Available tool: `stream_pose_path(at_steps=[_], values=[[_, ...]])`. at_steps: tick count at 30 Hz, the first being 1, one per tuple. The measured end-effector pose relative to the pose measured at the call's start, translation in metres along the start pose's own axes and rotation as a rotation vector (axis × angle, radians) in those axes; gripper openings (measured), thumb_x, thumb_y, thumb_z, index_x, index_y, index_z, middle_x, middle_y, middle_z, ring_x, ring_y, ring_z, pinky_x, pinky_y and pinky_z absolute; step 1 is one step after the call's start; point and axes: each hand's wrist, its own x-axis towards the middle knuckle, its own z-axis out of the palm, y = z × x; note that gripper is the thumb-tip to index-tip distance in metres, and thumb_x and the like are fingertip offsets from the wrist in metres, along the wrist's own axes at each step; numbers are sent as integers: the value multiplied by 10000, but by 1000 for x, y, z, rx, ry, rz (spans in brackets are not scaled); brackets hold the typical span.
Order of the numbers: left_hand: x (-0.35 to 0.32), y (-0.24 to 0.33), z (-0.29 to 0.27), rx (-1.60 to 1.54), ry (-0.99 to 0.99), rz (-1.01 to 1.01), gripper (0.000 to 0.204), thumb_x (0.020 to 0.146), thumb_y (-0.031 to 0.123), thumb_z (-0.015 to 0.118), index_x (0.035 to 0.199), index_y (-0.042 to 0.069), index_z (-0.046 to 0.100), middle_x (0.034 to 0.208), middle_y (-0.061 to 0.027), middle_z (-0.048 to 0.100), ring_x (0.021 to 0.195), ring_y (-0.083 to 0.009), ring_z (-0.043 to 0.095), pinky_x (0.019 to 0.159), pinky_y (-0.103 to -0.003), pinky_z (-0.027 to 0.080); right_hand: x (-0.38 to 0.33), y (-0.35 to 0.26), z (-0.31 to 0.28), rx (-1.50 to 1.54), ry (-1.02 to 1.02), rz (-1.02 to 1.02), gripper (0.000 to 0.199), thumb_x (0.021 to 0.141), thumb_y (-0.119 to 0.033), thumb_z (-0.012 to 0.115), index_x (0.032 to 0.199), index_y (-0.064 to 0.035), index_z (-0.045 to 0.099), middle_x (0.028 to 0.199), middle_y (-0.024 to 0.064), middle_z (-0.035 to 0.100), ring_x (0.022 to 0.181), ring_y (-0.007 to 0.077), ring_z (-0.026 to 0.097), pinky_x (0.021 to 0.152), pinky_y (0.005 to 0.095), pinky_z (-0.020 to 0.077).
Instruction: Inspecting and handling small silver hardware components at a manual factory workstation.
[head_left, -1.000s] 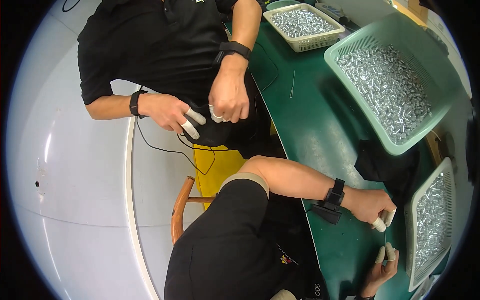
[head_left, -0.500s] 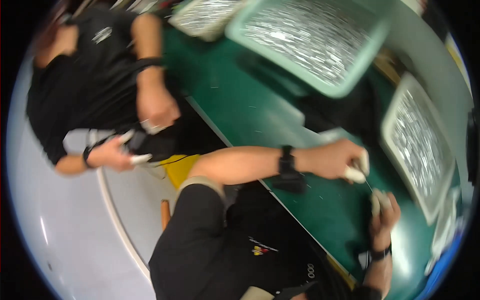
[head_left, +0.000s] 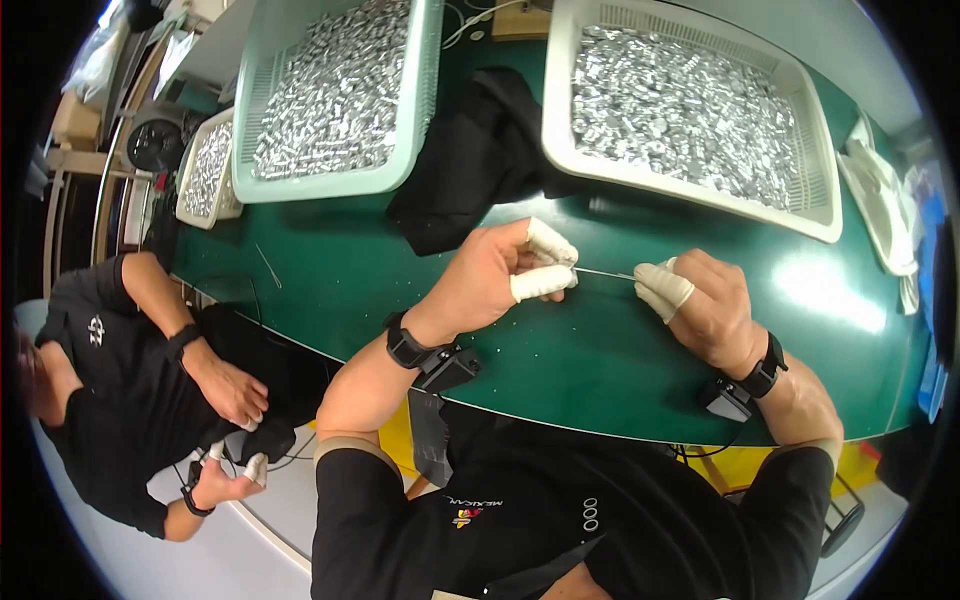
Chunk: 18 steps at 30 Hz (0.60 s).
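My left hand (head_left: 485,280) is closed in a pinch, thumb and fingertips covered by off-white finger cots. What sits in that pinch is mostly hidden; only a tiny pale bit shows at the tips. A thin straight metal rod (head_left: 605,273) spans the gap to my right hand (head_left: 712,305), whose cot-covered fingers grip its other end. The rod's far tip meets the left fingertips. Both hands are held above the green tabletop (head_left: 560,370).
Small shiny metal pieces fill a white basket (head_left: 690,190), a pale green basket (head_left: 320,188) and a smaller white tray (head_left: 228,212). Black cloth (head_left: 455,190) lies between the larger baskets. A co-worker's hand (head_left: 232,388) is at left. White bags (head_left: 880,200) lie at right.
The view has turned and sharpened, so the baskets and co-worker appear shifted. My hands are still joined by the thin rod, now lying nearly level across the picture.
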Motion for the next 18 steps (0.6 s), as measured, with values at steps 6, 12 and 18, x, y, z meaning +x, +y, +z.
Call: stream_pose_path(at_steps=[6, 12, 18], values=[[-1, -8, 1, 212, 21, 79, 208, 890, 3, 723, 1083, -11, 646, 985, -92, 712, 868, -155, 694, 793, -291, 565, -5, 3, 3, 431, -109, 450, 220, 792, -36, 780, 984, -37, 674, 709, 116, 582, 612, 293, 588, 547, 372, 483], [-5, -5, -2, 236, 55, 121, 187, 898, -10, 710, 1072, -14, 644, 1005, -97, 708, 897, -163, 693, 821, -305, 566, 4, 1, 1, 341, -21, 239, 169, 830, -70, 767, 962, -23, 672, 732, 129, 619, 619, 265, 610, 549, 349, 485], [0, 3, -4, 379, 119, 161, 182, 886, -38, 703, 1059, -20, 652, 996, -89, 697, 873, -151, 671, 814, -304, 557, -2, 7, -3, 317, -77, 322, 75, 871, -45, 722, 923, -8, 683, 760, 112, 655, 627, 193, 620, 572, 310, 483]])
